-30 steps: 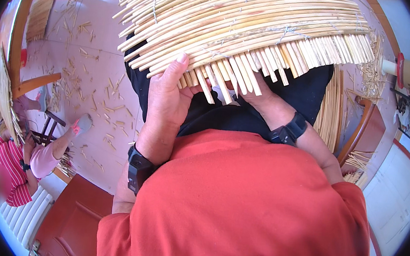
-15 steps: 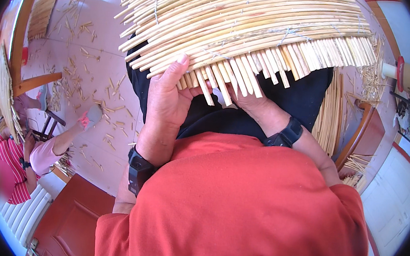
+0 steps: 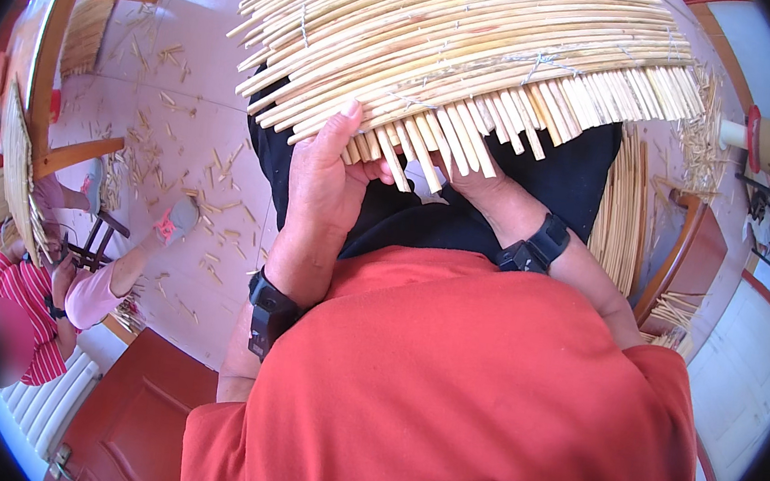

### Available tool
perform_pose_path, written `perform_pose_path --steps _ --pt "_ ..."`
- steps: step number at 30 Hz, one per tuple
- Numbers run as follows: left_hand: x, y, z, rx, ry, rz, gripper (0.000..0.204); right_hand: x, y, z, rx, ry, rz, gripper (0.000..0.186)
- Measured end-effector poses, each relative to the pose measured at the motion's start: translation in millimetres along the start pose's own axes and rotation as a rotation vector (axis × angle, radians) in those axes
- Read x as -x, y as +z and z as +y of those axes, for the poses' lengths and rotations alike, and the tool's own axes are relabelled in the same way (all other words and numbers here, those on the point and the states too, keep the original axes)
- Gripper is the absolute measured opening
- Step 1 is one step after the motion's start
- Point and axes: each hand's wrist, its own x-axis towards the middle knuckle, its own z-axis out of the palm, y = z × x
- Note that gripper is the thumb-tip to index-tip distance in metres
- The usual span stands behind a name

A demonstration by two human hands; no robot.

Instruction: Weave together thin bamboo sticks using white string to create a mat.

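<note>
A mat of pale straw-coloured stalks [image 3: 441, 46], bound with thin string, lies across my lap on dark trousers. Along its near edge runs a row of short stalk ends [image 3: 508, 122], set crosswise to the long stalks and uneven in length. My left hand [image 3: 328, 175] holds the near left edge, thumb on top of the stalks and fingers curled beneath. My right hand [image 3: 487, 190] reaches under the short ends near the middle; its fingers are hidden by the mat.
Cut stalk pieces [image 3: 216, 215] litter the floor at left. Wooden furniture [image 3: 87, 156] stands there, near a seated person in a striped top [image 3: 24, 326] holding another mat [image 3: 19, 168]. A bundle of long stalks [image 3: 621, 217] and a curved wooden piece [image 3: 680, 255] are at right.
The view has shifted slightly, so the surroundings at left sit a little further right. My hands keep nearly the same places at the mat's near edge.
</note>
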Motion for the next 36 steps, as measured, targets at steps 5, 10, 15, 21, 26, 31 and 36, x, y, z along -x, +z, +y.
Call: perform_pose_path --steps 5,10,15,21,26,31,36 --pt "3.6 6.3 8.6 -0.031 -0.049 -0.012 0.037 0.8 -7.3 -5.7 0.642 -0.400 0.045 0.042" --pt "3.8 2.4 12.1 -0.005 -0.099 -0.047 0.039 0.6 -9.7 -4.3 0.929 -0.482 0.043 0.038" --pt "1.6 -0.5 8.2 0.020 -0.107 -0.029 0.040 -2.8 -8.4 2.0 1.388 -0.856 0.173 0.032" --pt "1.3 1.0 6.1 0.038 -0.115 -0.019 0.038 -1.9 -10.8 4.0 1.177 -0.754 0.145 0.034" --pt "2.4 3.5 14.0 0.025 -0.086 -0.008 0.040 8.5 -15.7 17.5 0.471 -0.053 0.139 0.036" --pt "6.6 4.0 14.4 0.003 -0.072 -0.044 0.041 6.2 -12.8 22.4 0.396 -0.041 0.255 0.033" --pt "35.7 -34.9 33.9 -0.327 -0.236 -0.280 0.035 12.8 -13.5 -2.7 0.276 0.062 0.108 0.025"
